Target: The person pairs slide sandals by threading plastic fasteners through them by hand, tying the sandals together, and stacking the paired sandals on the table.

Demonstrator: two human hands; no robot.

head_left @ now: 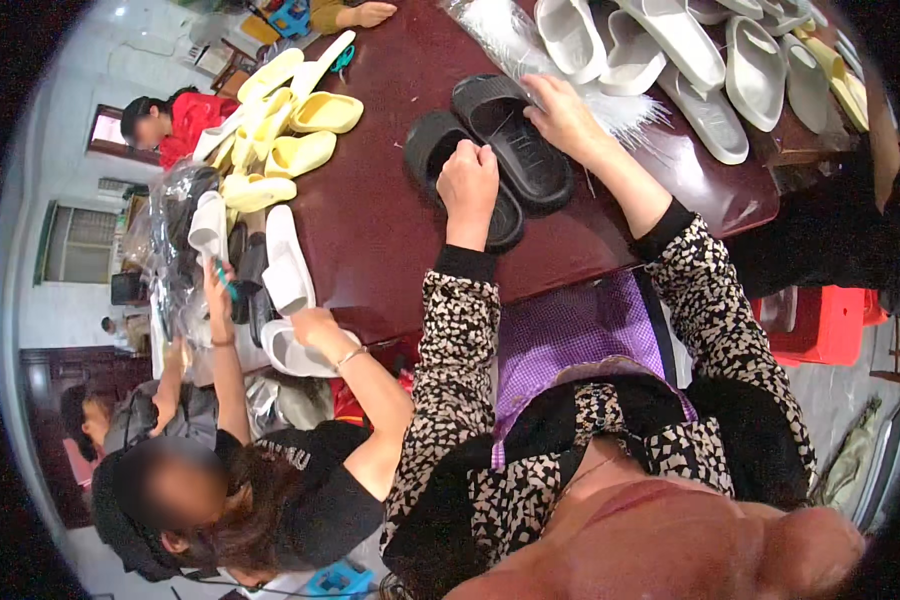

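Observation:
A pair of black slide sandals lies side by side on the dark red table, straps away from me. My left hand is closed in a fist over the left black slide sandal, just behind its strap. What its fingers hold, if anything, is hidden. My right hand grips the right black slide sandal at the outer edge of its strap, thumb toward the footbed and fingers along the outside.
Grey slides and a clear plastic bag lie beyond my right hand. Yellow slides are piled at the left. A co-worker there handles white slides. A red crate stands right of the table.

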